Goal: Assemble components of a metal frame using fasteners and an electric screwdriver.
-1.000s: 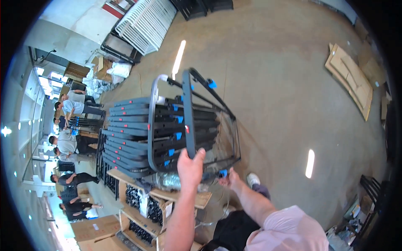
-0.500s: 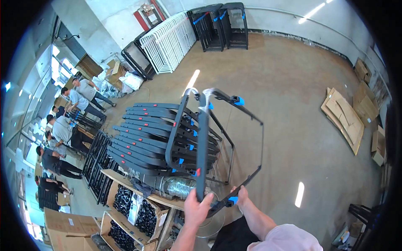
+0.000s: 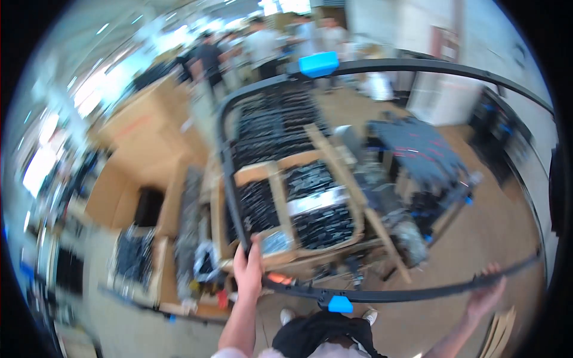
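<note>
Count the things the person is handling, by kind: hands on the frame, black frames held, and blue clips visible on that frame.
Hands: 2, left hand and right hand
Black frame: 1
Blue clips: 2, upper clip and lower clip
Total: 5

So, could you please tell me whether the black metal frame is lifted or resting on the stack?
Lifted: both hands, left hand and right hand, hold the black metal frame above the boxes.

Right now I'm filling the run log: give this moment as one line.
left hand: grips black tube frame | right hand: grips same frame | below: cardboard box of black parts | picture: blurred
</note>
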{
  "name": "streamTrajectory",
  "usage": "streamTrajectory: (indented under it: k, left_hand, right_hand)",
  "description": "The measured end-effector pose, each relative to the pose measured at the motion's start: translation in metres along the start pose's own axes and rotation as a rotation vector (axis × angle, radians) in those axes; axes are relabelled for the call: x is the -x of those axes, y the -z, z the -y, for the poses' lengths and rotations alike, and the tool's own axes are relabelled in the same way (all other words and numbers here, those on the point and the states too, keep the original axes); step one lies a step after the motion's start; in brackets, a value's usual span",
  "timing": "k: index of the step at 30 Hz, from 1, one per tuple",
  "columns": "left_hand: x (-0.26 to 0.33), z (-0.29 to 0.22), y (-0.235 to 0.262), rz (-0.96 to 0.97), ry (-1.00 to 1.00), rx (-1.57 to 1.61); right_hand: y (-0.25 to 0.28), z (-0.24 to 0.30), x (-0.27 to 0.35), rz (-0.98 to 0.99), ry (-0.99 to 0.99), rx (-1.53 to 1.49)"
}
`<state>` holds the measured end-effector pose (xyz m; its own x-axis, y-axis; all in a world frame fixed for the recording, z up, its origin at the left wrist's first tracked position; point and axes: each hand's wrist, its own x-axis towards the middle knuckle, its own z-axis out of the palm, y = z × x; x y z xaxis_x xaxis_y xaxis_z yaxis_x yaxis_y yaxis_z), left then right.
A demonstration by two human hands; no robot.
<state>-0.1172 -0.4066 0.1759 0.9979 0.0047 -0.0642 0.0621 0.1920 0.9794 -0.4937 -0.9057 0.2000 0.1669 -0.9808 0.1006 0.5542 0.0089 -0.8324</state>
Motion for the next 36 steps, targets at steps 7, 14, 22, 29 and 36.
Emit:
streamTrajectory:
  k: [7, 14, 22, 29, 36]
  left_hand:
    - [-0.050, 0.045, 0.288, -0.360, -0.019, -0.366]
    - [-0.062, 0.083, 0.414, -0.400, 0.209, -0.491]
    - [-0.090, 0.103, 0.408, -0.429, 0.128, -1.078]
    - [-0.074, 0.111, 0.419, -0.400, 0.027, -1.275]
    - [-0.073, 0.126, 0.411, -0.547, -0.078, -1.456]
  right_hand:
    - [-0.103, -0.036, 0.056, 0.445, -0.205, 0.103]
    - [-0.221, -0.148, 0.146, 0.462, -0.350, 0.206]
    - [-0.179, -0.227, 0.135, 0.260, -0.668, 0.328]
    - [-0.141, -0.303, 0.138, 0.283, -0.948, 0.302]
    - [-0.102, -0.325, 0.131, 0.415, -1.032, 0.217]
